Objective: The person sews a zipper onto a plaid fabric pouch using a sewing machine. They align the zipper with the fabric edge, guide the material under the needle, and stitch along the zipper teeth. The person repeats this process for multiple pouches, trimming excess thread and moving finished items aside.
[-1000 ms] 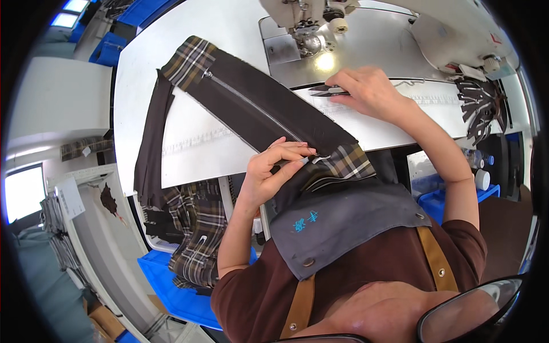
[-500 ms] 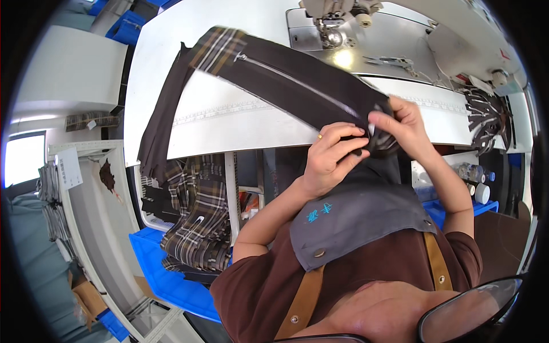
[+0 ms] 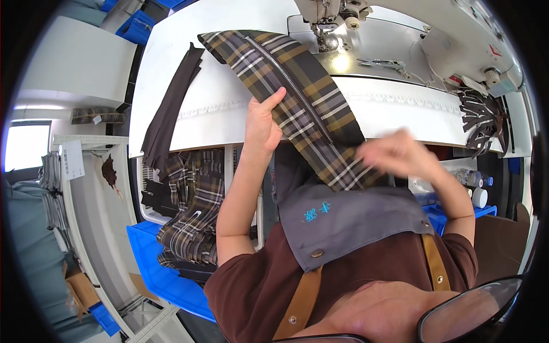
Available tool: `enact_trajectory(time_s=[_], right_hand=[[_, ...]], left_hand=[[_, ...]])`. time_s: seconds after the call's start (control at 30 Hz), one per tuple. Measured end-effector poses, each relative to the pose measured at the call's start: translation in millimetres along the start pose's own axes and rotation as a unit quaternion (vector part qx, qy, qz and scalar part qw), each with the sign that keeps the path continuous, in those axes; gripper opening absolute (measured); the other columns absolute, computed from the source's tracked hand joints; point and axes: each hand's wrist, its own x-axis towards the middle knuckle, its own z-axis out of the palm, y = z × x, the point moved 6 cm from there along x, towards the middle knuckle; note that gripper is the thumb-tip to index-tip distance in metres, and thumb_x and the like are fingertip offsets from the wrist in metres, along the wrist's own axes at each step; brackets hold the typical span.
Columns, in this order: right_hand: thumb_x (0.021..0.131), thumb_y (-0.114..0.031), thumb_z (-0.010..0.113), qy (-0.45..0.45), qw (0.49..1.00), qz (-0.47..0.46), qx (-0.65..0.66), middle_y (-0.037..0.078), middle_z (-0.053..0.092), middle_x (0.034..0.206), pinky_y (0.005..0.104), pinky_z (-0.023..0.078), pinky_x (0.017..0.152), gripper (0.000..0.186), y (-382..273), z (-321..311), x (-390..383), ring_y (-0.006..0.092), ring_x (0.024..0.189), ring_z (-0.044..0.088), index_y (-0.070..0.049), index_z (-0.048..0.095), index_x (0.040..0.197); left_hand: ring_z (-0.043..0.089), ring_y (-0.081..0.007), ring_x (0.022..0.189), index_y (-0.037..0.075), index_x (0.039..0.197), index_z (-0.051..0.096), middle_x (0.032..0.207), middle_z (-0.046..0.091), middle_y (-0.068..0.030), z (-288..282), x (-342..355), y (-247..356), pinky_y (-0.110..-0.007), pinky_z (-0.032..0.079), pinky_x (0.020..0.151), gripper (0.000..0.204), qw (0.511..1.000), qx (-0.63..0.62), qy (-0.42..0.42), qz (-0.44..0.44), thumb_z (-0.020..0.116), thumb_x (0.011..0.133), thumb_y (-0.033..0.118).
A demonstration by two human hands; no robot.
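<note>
The plaid panel (image 3: 289, 111), its long metal zipper (image 3: 294, 87) uppermost, slanted from above the far left part of the white table (image 3: 220, 128) down past the near edge to my grey apron (image 3: 366, 220). I could not tell whether its far end touched the tabletop.

I had the panel's left border pinched in my left hand (image 3: 264, 127), about midway along. The thumb (image 3: 275, 98) lay on the plaid face, pointing toward the zipper but apart from it; the other fingers were mostly out of sight behind the cloth. That side grip, I judge, bore the middle of the length and left the zipper uncovered.

My right hand (image 3: 397, 154) was beside the panel's lower right end, around the table's near edge, too blurred to tell how far its fingers were open or whether they had hold of anything. So the panel ran between my two hands.

Dark strips (image 3: 171, 111) lay by the table's left edge, their ends over the near left corner, probably there to leave the middle free. The snips (image 3: 384, 64) rested on the sewing machine's metal plate (image 3: 394, 43), apparently within easy reach.
</note>
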Motion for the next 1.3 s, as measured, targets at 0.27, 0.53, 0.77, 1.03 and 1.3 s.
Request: enact_trajectory(time_s=[0.27, 0.53, 0.77, 1.03, 1.3], right_hand=[[0.091, -0.008, 0.047, 0.276, 0.882, 0.022, -0.381, 0.009, 0.053, 0.129, 0.0387, 0.037, 0.100, 0.034, 133.5, -113.6, 27.7, 0.0311, 0.120, 0.047, -0.014, 0.056, 0.123], [0.091, -0.005, 0.048, 0.305, 0.887, -0.008, -0.346, 0.014, 0.056, 0.124, 0.0341, 0.038, 0.098, 0.031, 146.8, -119.6, 22.6, 0.0284, 0.115, 0.051, -0.007, 0.058, 0.120], [0.095, -0.014, 0.046, 0.273, 0.903, 0.014, -0.331, 0.009, 0.054, 0.129, 0.0323, 0.033, 0.102, 0.030, 146.4, -115.6, 24.7, 0.0234, 0.122, 0.047, -0.011, 0.057, 0.123], [0.095, -0.017, 0.047, 0.281, 0.899, 0.016, -0.336, 0.009, 0.054, 0.128, 0.0321, 0.034, 0.102, 0.029, 157.5, -125.0, 22.9, 0.0231, 0.120, 0.048, -0.011, 0.059, 0.121], [0.094, -0.017, 0.049, 0.297, 0.900, 0.038, -0.316, 0.008, 0.056, 0.126, 0.0318, 0.034, 0.102, 0.029, 157.0, -125.9, 18.7, 0.0222, 0.119, 0.049, -0.010, 0.060, 0.120]], left_hand=[[0.061, -0.0218, 0.099, 0.001, 0.116, 0.052, 0.111, 0.060, -0.0105, -8.6, -16.4, 7.4, -0.036, 0.052, 0.085, 0.034, 1.000, 0.001, -0.005, -0.002, 0.054, 0.083, -0.007], [0.062, -0.0168, 0.079, -0.002, 0.103, 0.061, 0.093, 0.066, -0.0077, -74.3, -204.2, 156.8, -0.028, 0.049, 0.074, 0.033, 0.869, 0.346, 0.312, 0.170, 0.070, 0.072, 0.001], [0.064, -0.0310, 0.089, 0.003, 0.117, 0.058, 0.099, 0.066, -0.0202, -180.7, -434.1, 227.2, -0.037, 0.047, 0.078, 0.037, 0.320, 0.777, 0.541, 0.010, 0.051, 0.081, 0.000], [0.052, -0.0350, 0.112, 0.010, 0.114, 0.061, 0.115, 0.058, -0.0201, -231.6, -282.6, 166.9, -0.040, 0.043, 0.093, 0.041, 0.437, 0.821, 0.368, 0.024, 0.068, 0.075, 0.021], [0.063, -0.0377, 0.083, 0.000, 0.083, 0.063, 0.083, 0.064, -0.0222, -313.4, -145.5, 62.7, -0.046, 0.051, 0.075, 0.022, 0.407, 0.888, 0.157, -0.144, 0.063, 0.069, 0.016]])
